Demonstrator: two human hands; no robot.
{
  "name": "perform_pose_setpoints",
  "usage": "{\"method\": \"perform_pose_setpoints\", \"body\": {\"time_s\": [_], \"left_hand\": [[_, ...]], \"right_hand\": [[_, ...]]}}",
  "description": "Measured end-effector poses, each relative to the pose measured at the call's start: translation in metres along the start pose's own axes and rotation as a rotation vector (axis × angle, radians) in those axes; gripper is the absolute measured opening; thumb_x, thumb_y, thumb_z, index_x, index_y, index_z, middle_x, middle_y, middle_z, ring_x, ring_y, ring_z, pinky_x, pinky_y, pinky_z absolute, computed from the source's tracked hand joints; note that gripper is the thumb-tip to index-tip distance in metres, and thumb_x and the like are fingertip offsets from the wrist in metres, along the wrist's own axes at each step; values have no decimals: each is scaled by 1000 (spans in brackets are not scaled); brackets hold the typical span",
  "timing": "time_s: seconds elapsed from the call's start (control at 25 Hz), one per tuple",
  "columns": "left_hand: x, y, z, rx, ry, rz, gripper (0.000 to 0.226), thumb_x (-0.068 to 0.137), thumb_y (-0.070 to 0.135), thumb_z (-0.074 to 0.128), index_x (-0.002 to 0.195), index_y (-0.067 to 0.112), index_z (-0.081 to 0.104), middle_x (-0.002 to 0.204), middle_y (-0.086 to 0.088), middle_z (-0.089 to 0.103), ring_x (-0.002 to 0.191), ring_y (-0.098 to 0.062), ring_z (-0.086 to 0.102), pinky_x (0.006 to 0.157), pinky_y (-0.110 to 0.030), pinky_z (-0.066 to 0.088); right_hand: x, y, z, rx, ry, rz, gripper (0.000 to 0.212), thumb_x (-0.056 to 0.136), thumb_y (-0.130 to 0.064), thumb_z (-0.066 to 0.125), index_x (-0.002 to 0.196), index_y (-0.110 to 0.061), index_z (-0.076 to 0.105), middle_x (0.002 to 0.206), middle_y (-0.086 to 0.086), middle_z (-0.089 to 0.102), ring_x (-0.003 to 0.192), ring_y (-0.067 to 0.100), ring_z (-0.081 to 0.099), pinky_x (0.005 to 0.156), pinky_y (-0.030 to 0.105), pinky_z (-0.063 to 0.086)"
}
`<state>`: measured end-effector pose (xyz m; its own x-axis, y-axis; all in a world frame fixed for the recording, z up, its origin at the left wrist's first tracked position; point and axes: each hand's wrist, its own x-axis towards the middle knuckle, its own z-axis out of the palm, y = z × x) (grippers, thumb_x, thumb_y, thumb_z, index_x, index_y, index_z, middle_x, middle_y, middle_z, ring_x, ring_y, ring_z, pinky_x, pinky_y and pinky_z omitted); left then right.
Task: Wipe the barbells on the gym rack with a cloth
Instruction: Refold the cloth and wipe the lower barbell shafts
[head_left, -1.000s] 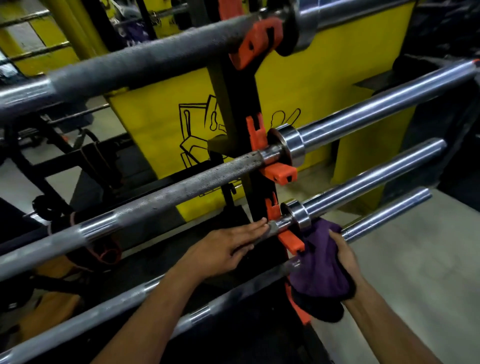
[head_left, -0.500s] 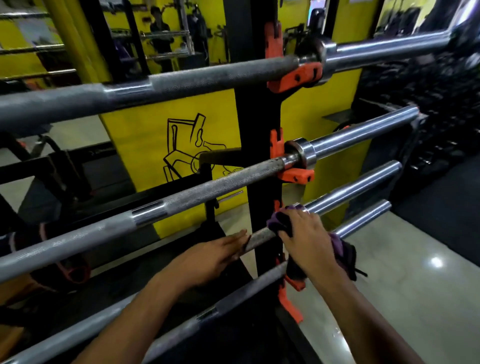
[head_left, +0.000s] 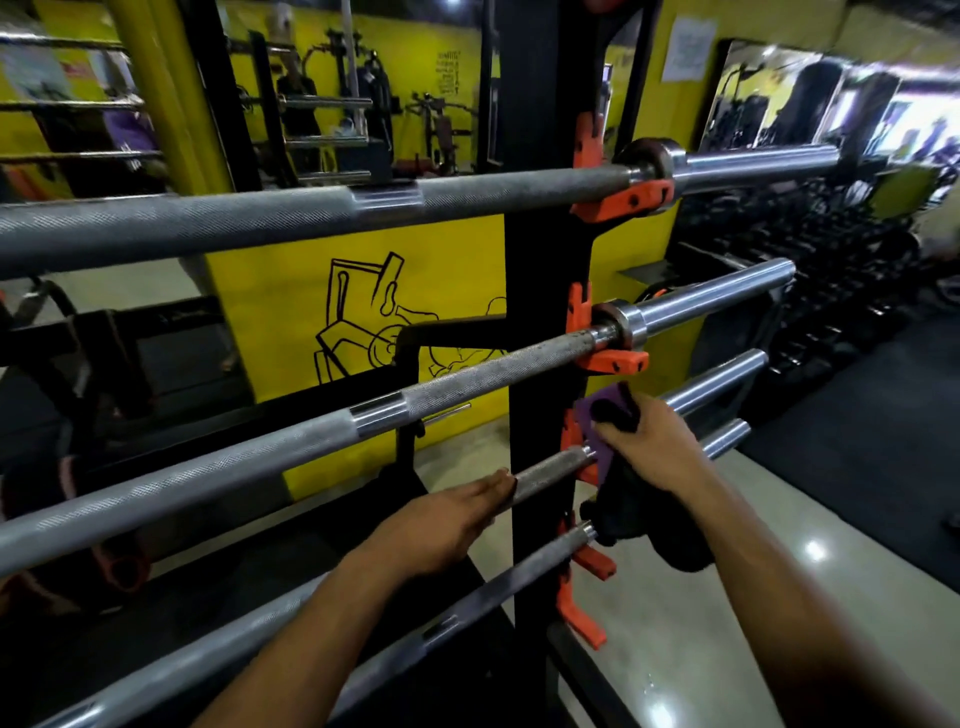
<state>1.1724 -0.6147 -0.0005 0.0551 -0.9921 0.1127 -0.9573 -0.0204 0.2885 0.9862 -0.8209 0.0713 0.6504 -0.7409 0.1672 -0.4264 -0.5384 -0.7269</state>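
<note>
Barbells lie across the black rack (head_left: 545, 249) in four tiers, each resting in orange hooks (head_left: 613, 358) on the upright. Since half a second ago the view has tipped upward, so the top barbell (head_left: 311, 213) sits lower in the picture and more of the yellow wall (head_left: 291, 312) and the mirror (head_left: 779, 98) shows. On the left, the second barbell (head_left: 260, 457) slopes down toward the near corner. The left hand (head_left: 441, 525) stays where it was, palm down with straight fingers laid over the shaft of the third barbell (head_left: 545, 470), its grip relaxed and closed round nothing. Right of the upright, the right hand (head_left: 654, 447) has slid a little outward along that same bar; its grip is clamped on the purple cloth (head_left: 605, 415), pressing it around the collar, with dark folds hanging beneath. The lowest barbell (head_left: 498, 582) runs just under both forearms, above the pale floor (head_left: 675, 649).
</note>
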Motion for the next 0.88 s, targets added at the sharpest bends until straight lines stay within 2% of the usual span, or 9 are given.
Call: {"method": "perform_pose_setpoints", "body": {"time_s": [0.08, 0.12, 0.24, 0.32, 0.44, 0.52, 0.64, 0.76, 0.88], "left_hand": [[-17, -1, -8, 4, 19, 4, 59, 108, 28, 36, 160, 34, 9, 162, 24, -1, 147, 4, 16, 110, -9, 20], [-28, -3, -13, 7, 27, 2, 58, 109, 32, 35, 160, 35, 7, 160, 26, -4, 144, 8, 10, 109, -7, 17], [-71, -22, -22, 45, 12, -28, 65, 99, 63, 14, 159, 39, 5, 159, 27, -7, 146, 9, 5, 113, -9, 17], [-100, -34, -22, 40, -42, -100, 82, 83, 81, -7, 155, 44, -2, 159, 28, -8, 148, 6, 9, 115, -8, 17], [-130, -37, -19, 46, -69, -142, 74, 78, 82, -17, 146, 53, -18, 157, 31, -13, 149, 4, 15, 115, -18, 32], [-135, -33, -21, 67, -51, -148, 63, 96, 69, 5, 152, 48, -16, 159, 29, -13, 149, -1, 19, 113, -24, 38], [-135, -33, -18, 104, -53, -201, 64, 107, 45, 29, 153, 43, -16, 161, 25, -10, 151, -6, 19, 115, -27, 36], [-139, -38, -16, 162, -86, -149, 61, 107, 41, 22, 151, 44, -22, 164, 20, -15, 153, -4, 4, 122, -31, 27], [-146, -45, -22, 298, -80, 3, 56, 107, 35, 9, 161, 24, 3, 167, 5, -3, 153, -12, 8, 121, -34, 17]], "right_hand": [[-21, 8, 15, 47, 242, -144, 20, 97, -18, 60, 116, -24, 60, 102, -4, 64, 95, 12, 59, 79, 20, 42], [-27, 15, 27, 9, 293, -224, 29, 97, -17, 53, 125, -20, 58, 112, 0, 63, 104, 17, 56, 88, 24, 41], [-30, 36, 70, -190, 244, -300, 49, 93, -23, 47, 141, -14, 50, 146, 6, 50, 135, 25, 42, 114, 36, 33], [-27, 44, 102, -388, 220, -290, 49, 93, -30, 48, 140, -17, 51, 155, 6, 42, 145, 26, 33, 118, 45, 26], [-29, 36, 139, -346, 316, -199, 45, 90, -37, 45, 128, -17, 59, 144, 4, 55, 144, 25, 35, 116, 49, 23], [-38, 12, 156, -276, 377, -172, 41, 89, -40, 45, 118, -18, 62, 131, 3, 62, 138, 23, 41, 114, 50, 26], [-71, -29, 188, -299, 268, -354, 37, 87, -44, 50, 116, -25, 63, 126, -4, 61, 129, 21, 47, 112, 53, 27], [-78, -28, 189, -357, 123, -547, 44, 83, -41, 54, 124, -25, 58, 126, -4, 58, 126, 22, 48, 115, 49, 26], [-48, -2, 164, -421, 117, -581, 46, 81, -39, 55, 118, -14, 59, 113, 6, 59, 110, 28, 54, 110, 50, 35]]}}
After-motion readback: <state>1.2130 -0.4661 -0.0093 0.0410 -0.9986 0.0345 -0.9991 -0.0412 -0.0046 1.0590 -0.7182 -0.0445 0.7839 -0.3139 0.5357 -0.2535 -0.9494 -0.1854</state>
